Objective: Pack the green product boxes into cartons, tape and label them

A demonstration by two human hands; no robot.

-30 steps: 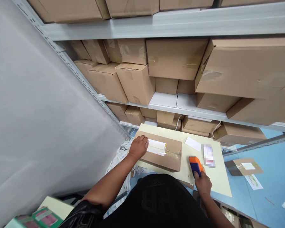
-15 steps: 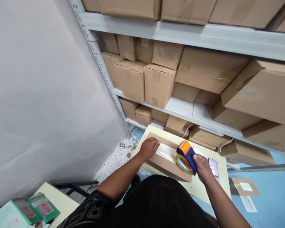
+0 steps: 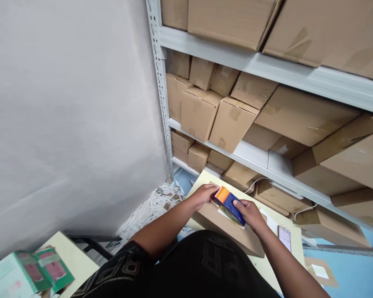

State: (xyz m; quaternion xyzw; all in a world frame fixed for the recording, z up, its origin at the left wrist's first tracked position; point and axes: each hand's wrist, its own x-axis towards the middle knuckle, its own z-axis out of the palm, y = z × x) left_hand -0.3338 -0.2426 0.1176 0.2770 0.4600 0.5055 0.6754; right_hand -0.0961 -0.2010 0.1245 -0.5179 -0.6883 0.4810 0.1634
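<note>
A: Blue-and-orange tape dispenser [image 3: 229,201] sits on the flat brown cardboard box [image 3: 230,228], near the table's [image 3: 290,258] far-left corner, pointing along the box's length.
B: Hands?
A: Right hand [image 3: 250,212] fingers clenched around it; left hand [image 3: 203,193] just beside, pressing the box's far end, holding nothing.

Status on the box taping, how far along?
Done: the flat cardboard box lies closed on the table. In hand: right hand holds the tape dispenser at the box's far end, left hand steadies that end. Left: no laid tape strip is visible; hands hide the seam.
</note>
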